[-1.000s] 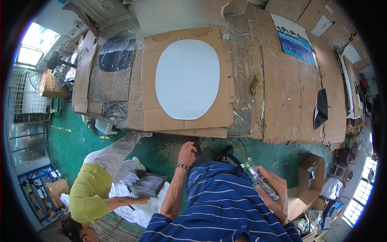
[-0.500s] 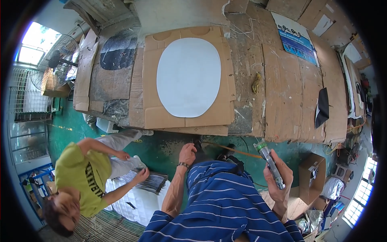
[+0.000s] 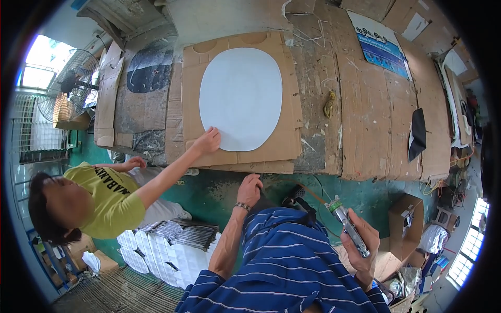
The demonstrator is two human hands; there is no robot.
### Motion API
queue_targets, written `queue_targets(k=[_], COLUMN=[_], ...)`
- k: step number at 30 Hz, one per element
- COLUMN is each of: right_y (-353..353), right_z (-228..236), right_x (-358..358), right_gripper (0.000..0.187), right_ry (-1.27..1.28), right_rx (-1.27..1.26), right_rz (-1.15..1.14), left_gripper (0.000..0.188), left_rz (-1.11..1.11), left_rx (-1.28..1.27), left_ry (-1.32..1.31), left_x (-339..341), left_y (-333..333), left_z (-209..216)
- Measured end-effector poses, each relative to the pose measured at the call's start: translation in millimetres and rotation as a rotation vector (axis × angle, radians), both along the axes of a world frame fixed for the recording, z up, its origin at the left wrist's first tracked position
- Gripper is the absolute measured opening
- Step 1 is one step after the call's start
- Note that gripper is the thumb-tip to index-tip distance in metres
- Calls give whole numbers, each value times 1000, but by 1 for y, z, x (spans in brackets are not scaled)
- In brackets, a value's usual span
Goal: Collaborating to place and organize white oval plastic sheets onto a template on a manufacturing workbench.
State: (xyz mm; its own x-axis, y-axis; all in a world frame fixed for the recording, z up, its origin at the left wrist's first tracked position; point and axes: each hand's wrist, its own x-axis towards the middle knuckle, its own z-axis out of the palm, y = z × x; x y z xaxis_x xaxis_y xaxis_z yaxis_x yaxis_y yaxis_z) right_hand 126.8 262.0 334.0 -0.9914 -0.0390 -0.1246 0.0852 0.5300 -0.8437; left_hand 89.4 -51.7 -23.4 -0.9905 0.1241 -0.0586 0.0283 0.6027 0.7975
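Note:
My right hand is wrapped round a silver spray gun with a green ring at its upper end, held off the table's near right side. My left hand, with a bracelet at the wrist, has its fingers curled below the table's front edge; what lies inside them, if anything, is hidden. In front of me a white rounded oval sheet lies flat on a brown cardboard panel. A co-worker's hand touches the sheet's lower left edge.
The co-worker in a yellow-green shirt stands at left, near stacked white sheets. Cardboard covers the table; a black piece lies at its right. A fan stands far left, an open carton right. A hose runs near my legs.
The co-worker has turned and reached an arm out to the white sheet's edge. My left hand has risen slightly to the right. My right hand still grips the spray gun, now slightly lower.

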Motion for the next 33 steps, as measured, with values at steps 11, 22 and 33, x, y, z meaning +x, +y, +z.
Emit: queue_targets(k=[11,22,33], right_y=[-5,-8,-18], right_z=[3,8,3], right_x=[4,-5,-15], right_gripper=[58,59,71], right_ry=[-69,-109,-66], right_rx=[-74,-15,-50], right_rz=[-15,18,34], left_gripper=[26,33,79], left_rz=[-156,-178,119], left_rx=[-44,-162,-563], left_ry=[172,109,-109], left_x=[-77,-89,-95], left_y=[50,57,30], left_z=[15,3,-1])
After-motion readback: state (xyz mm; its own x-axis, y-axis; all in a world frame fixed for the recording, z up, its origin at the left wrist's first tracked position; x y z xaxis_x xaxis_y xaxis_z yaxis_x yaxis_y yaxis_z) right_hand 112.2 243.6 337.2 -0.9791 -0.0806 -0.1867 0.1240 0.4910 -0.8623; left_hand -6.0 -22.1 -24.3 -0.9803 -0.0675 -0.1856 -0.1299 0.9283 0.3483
